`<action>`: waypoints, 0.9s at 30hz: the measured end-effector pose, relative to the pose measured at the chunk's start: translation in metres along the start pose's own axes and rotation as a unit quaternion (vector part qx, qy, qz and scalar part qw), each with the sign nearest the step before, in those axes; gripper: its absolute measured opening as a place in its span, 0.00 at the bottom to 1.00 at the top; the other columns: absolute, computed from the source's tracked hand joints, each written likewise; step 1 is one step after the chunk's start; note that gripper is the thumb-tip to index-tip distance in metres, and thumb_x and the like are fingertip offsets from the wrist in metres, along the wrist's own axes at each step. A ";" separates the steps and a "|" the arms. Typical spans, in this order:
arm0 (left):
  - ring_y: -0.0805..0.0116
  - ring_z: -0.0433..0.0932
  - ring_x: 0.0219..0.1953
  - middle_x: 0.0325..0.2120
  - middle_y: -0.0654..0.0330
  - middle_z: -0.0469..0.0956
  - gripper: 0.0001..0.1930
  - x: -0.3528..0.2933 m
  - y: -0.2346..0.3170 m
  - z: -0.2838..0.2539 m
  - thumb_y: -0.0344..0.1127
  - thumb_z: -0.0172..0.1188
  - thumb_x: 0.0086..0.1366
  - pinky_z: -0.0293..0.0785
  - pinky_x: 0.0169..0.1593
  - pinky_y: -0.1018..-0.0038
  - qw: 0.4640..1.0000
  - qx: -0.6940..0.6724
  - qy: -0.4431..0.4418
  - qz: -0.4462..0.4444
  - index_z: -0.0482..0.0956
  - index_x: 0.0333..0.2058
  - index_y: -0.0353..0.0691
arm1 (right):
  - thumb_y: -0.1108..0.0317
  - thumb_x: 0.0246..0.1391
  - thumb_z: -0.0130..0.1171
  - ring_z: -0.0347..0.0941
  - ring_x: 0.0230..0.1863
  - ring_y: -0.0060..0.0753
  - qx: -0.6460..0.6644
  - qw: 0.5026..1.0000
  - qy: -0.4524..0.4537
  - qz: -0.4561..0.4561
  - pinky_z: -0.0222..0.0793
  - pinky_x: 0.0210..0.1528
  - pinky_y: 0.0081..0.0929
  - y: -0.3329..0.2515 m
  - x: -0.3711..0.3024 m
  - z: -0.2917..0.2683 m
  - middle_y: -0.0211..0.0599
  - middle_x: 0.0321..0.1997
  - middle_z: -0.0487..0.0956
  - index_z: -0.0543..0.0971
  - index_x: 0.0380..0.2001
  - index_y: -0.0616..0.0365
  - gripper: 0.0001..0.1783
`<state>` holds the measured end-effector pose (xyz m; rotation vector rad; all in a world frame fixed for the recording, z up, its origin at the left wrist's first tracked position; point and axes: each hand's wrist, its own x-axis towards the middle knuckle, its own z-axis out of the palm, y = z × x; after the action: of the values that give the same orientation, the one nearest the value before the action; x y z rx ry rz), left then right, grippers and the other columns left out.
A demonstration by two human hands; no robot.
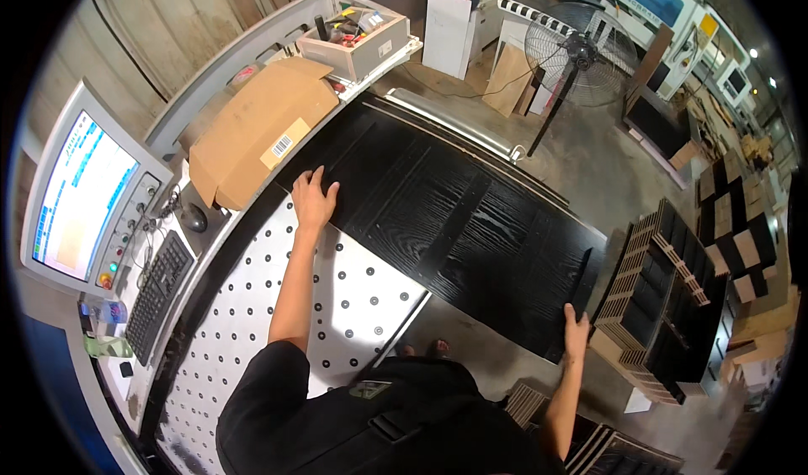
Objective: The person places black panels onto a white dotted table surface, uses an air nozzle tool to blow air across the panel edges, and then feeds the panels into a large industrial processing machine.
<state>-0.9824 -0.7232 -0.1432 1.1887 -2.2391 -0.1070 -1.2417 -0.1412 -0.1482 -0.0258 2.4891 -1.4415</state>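
1. Head view: a long black panel [505, 231] with wood grain lies across the far side of the white dotted table [345, 260], reaching out to the right past it.
2. Left hand [313, 199]: fingers spread, resting on the panel's left end.
3. Right hand [576, 332]: grips the panel's near right corner.
4. Left, beyond the table: cardboard box [261, 130], keyboard [158, 297]. Right: stacked dark panels [652, 294].

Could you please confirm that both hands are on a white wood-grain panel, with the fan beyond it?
Not quite: the head view shows the wood-grain panel is black; left hand and right hand are on it, with the fan beyond.
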 end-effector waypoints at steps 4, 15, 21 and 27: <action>0.39 0.68 0.65 0.61 0.39 0.71 0.29 -0.034 0.042 -0.004 0.49 0.66 0.67 0.63 0.69 0.52 0.995 -0.090 0.000 0.051 0.78 0.61 0.39 | 0.51 0.68 0.63 0.69 0.67 0.44 0.112 0.993 -0.021 -0.013 0.60 0.70 0.35 0.011 0.007 0.034 0.53 0.68 0.72 0.62 0.70 0.69 0.40; 0.37 0.42 0.78 0.77 0.42 0.47 0.32 -0.076 0.049 0.017 0.58 0.65 0.66 0.47 0.77 0.49 0.991 -0.087 -0.096 0.027 0.77 0.65 0.51 | 0.57 0.67 0.65 0.72 0.63 0.44 0.223 0.973 -0.051 -0.018 0.66 0.67 0.34 -0.011 0.017 0.095 0.51 0.66 0.73 0.65 0.68 0.71 0.38; 0.39 0.41 0.79 0.77 0.43 0.48 0.31 -0.063 0.037 0.031 0.60 0.62 0.67 0.50 0.75 0.46 0.991 -0.106 -0.083 0.021 0.77 0.65 0.54 | 0.58 0.69 0.63 0.70 0.66 0.45 0.163 0.983 -0.055 -0.055 0.63 0.69 0.35 -0.025 0.012 0.107 0.52 0.68 0.72 0.64 0.69 0.70 0.36; 0.42 0.41 0.79 0.77 0.47 0.49 0.31 -0.054 0.027 0.033 0.61 0.61 0.68 0.49 0.77 0.50 0.991 -0.106 -0.082 0.008 0.77 0.65 0.57 | 0.56 0.69 0.62 0.69 0.67 0.45 0.120 0.987 -0.063 -0.087 0.61 0.71 0.36 -0.026 0.013 0.115 0.51 0.68 0.72 0.65 0.69 0.70 0.36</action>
<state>-0.9968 -0.6715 -0.1869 1.0799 -2.3100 -0.4409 -1.2298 -0.2543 -0.1830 -0.2856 2.2442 -1.7433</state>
